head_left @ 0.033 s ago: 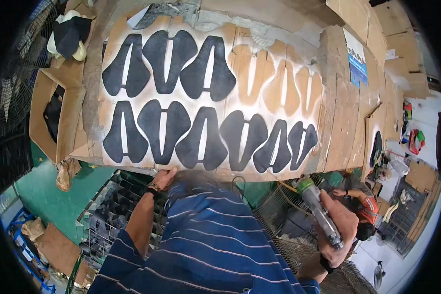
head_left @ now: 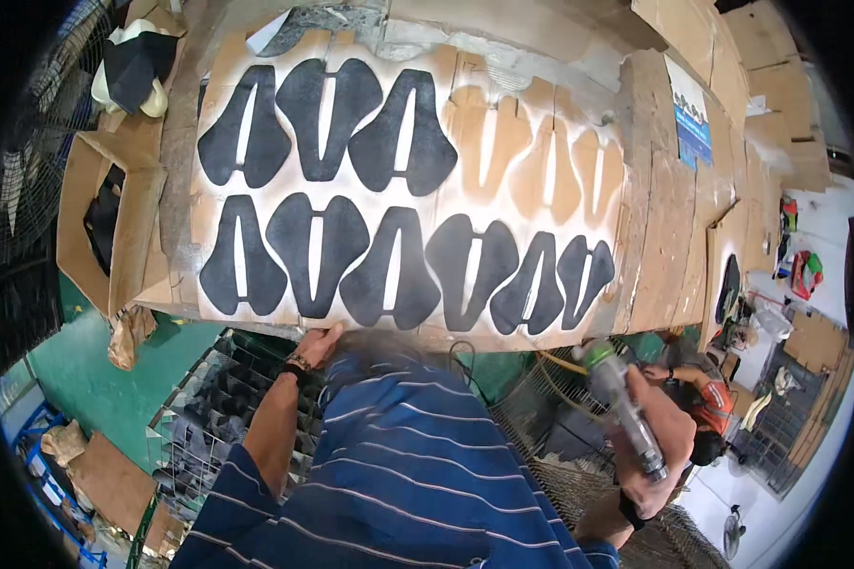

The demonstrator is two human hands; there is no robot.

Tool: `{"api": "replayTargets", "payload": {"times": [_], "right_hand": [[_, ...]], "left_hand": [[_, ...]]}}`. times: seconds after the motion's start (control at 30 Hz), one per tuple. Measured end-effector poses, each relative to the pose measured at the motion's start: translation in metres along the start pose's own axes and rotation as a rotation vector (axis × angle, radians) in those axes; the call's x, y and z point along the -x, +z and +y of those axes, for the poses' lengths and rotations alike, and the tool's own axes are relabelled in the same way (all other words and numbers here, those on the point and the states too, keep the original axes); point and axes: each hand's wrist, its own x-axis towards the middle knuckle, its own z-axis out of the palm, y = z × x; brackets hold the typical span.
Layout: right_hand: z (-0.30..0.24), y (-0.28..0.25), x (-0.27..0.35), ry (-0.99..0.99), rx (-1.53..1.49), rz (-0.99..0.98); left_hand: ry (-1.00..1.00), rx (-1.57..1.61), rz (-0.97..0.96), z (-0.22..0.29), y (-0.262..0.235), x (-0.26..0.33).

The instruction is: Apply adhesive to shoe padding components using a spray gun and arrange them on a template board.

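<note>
I find my right hand [head_left: 659,429] gripping the grey, green-topped tool [head_left: 626,410] near the table edge [head_left: 484,341], judged stiff, smooth, best held round its body; my left hand [head_left: 316,348] touches that edge, closure unclear.

The clear cylindrical green-ended tool [head_left: 633,417] in the person's right hand [head_left: 667,431] sits slightly farther right, its green end blurrier.
</note>
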Motion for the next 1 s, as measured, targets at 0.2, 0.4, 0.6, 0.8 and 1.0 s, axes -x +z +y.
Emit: {"api": "replayTargets", "payload": {"times": [0.2, 0.4, 0.6, 0.8, 1.0], "right_hand": [[0.003, -0.002, -0.003, -0.126, -0.082, -0.132], [-0.019, 0.010, -0.020, -0.144, 0.019, 0.082], [-0.020, 0.019, -0.025, -0.060, -0.002, 0.180], [-0.021, 0.008, -0.028, -0.200, -0.029, 0.002], [-0.015, 0.027, -0.029, -0.105, 0.011, 0.237]], "left_hand": [[0.000, -0.027, 0.013, 0.003, -0.001, 0.002], [-0.033, -0.020, 0.023, -0.001, 0.001, -0.002], [-0.052, 0.047, 0.009, 0.006, 0.000, 0.007], [-0.081, 0.086, -0.016, 0.008, 0.000, 0.008], [-0.026, 0.054, 0.020, 0.002, 0.002, 0.004]]}}
